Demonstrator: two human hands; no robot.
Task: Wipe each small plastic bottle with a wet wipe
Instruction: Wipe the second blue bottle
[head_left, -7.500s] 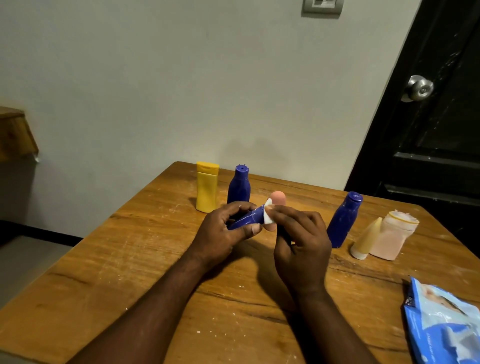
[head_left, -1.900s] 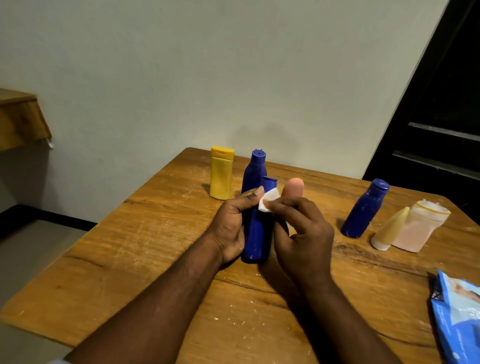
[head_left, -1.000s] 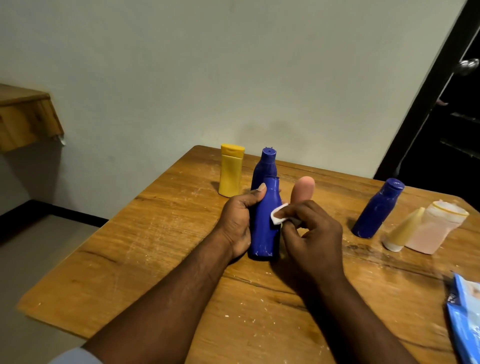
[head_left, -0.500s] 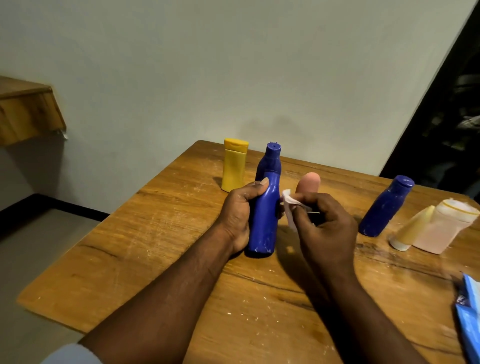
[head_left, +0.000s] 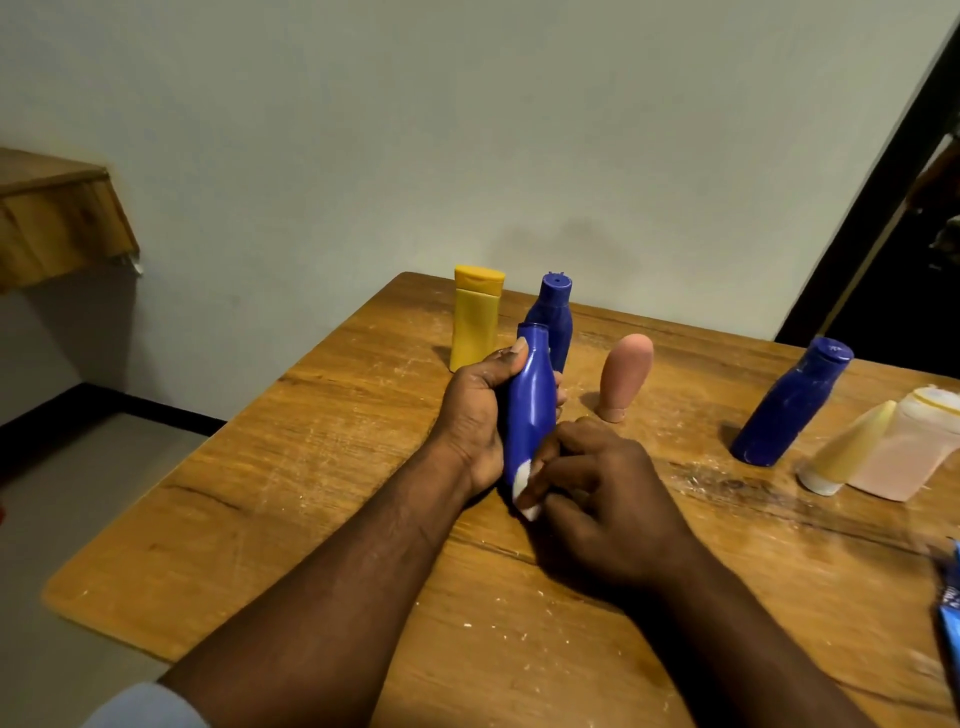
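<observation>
One blue bottle (head_left: 529, 410) is held upright over the table (head_left: 322, 426), the left hand (head_left: 475, 421) wrapped round its upper body. At that bottle's foot the right hand (head_left: 602, 499) pinches the wet wipe (head_left: 523, 480) against the plastic. I would turn the bottle within the left grip so the wipe reaches its far side.
</observation>
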